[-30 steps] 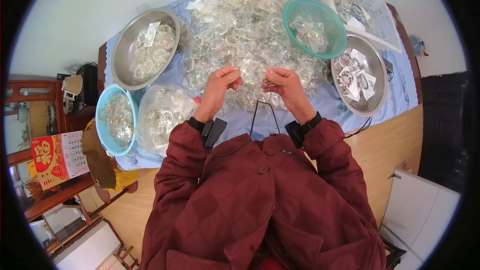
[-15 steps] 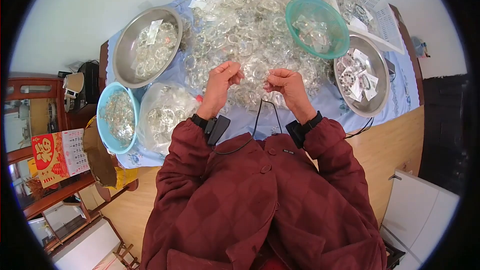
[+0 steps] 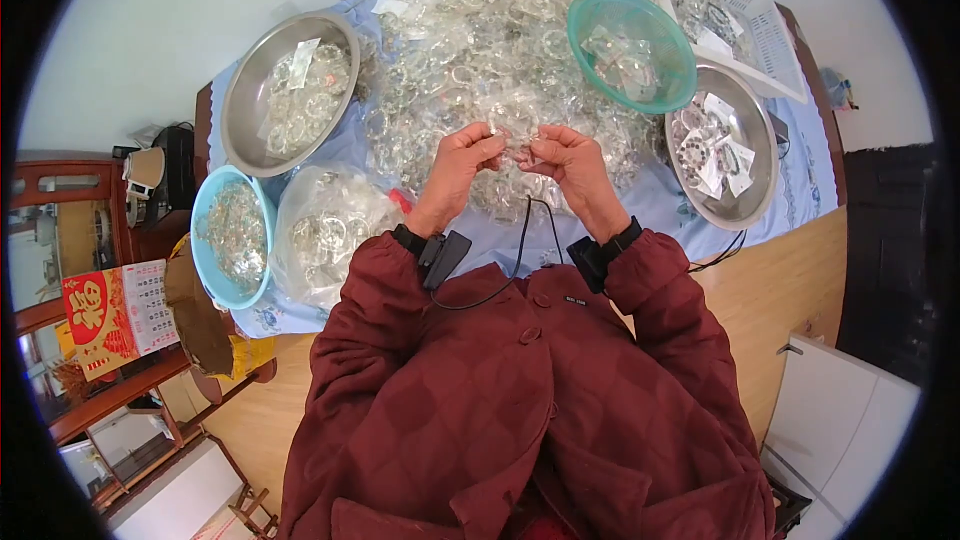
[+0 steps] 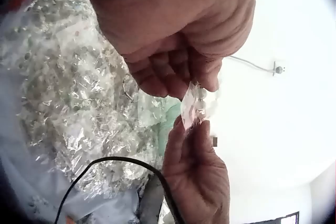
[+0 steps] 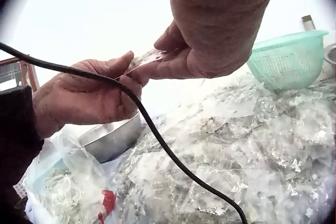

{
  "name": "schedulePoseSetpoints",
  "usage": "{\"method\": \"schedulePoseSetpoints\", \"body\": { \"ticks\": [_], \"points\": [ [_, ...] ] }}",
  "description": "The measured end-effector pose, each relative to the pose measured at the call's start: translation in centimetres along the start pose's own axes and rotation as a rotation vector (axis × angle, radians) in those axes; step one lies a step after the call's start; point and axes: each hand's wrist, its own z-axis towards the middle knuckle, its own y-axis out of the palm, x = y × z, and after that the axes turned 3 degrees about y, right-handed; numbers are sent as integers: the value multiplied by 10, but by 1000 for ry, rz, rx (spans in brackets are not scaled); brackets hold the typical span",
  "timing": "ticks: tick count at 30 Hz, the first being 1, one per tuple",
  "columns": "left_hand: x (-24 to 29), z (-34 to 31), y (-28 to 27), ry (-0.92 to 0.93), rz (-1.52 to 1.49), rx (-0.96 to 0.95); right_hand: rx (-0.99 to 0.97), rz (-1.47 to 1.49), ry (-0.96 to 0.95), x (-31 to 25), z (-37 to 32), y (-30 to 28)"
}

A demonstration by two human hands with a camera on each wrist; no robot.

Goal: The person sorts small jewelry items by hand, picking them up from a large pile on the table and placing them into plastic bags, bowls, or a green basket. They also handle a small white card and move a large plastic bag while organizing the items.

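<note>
Both hands pinch one small clear packet (image 4: 190,109) with beads in it, held above a wide heap of clear bagged bracelets (image 3: 450,70). The left hand (image 3: 460,168) grips one side between thumb and fingertips, and the right hand (image 3: 578,175) grips the other. In the left wrist view the left hand (image 4: 173,24) is above the packet and the right hand (image 4: 198,182) below it. The right wrist view has the right hand (image 5: 215,24) at one end of the packet (image 5: 144,60) and the left hand (image 5: 84,95) at the other.
Left of the heap are a steel bowl (image 3: 240,105), a light-blue basin (image 3: 205,260) and a clear plastic bag (image 3: 345,240) of packets. To the right are a green basket (image 3: 683,70), another steel bowl (image 3: 755,200) and a white crate (image 3: 785,55). A dark cord hangs before the coat.
The left hand has moved right toward the right hand, and the two now meet at the packet. Half a second ago they were apart. The right hand has barely moved.
</note>
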Motion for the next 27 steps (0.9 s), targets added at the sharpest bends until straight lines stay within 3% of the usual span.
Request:
{"method": "schedulePoseSetpoints", "body": {
  "ticks": [14,27],
  "points": [
    [12,-5,-14,-95,193,-43,-19,-108,11,2,10,-1],
    [-4,2,-9,-88,135,-27,54,-94,-33,5,5,-13]
  ]
}}
